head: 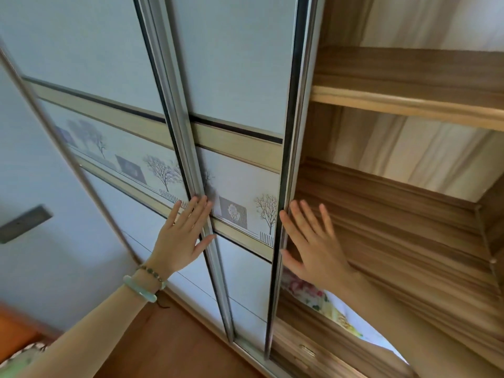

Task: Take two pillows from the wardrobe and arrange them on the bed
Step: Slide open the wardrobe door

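Observation:
The wardrobe has pale sliding doors (240,77) with a printed tree band, and its right side stands open onto wooden shelves (409,102). My left hand (182,236) lies flat, fingers spread, on the metal frame where two doors overlap. My right hand (311,241) is flat with fingers apart at the edge of the open door, against the wardrobe's inside. Below my right forearm a floral pillow (327,304) with pink and yellow print lies on a low shelf, partly hidden by the arm.
A wooden floor (174,350) runs along the wardrobe's base. At the far left is a pale wall with a dark grey block (21,222). An orange wooden edge (13,331) and green fabric (16,361) sit at the bottom left corner.

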A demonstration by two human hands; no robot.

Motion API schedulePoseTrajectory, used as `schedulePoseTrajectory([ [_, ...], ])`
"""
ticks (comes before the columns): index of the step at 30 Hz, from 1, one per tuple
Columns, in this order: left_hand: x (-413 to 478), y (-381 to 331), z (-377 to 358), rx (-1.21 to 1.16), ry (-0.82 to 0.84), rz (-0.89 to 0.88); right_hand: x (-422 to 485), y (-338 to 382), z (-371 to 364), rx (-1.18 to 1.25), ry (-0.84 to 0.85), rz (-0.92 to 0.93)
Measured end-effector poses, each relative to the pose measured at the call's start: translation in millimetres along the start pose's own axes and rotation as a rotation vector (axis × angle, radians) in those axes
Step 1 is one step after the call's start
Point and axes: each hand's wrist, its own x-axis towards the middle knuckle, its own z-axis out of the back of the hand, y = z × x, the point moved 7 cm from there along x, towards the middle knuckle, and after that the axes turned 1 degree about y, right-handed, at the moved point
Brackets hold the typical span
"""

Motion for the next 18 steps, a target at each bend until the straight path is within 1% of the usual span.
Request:
schedulePoseTrajectory([
  [8, -0.2, -0.6, 3.8, -0.057, -0.026, -0.068, 43.7, 19.5, -21.9, 0.022, 0.031, 0.076],
  [13, 1.3, 1.1, 7.1, -0.082, -0.008, -0.084, 66.6, 33.4, -36.6, 0.007, 0.048, 0.062],
  [18, -0.4, 2.8, 7.4, -0.102, -0.035, -0.097, 87.0, 46.3, -50.6, 0.021, 0.101, 0.064],
])
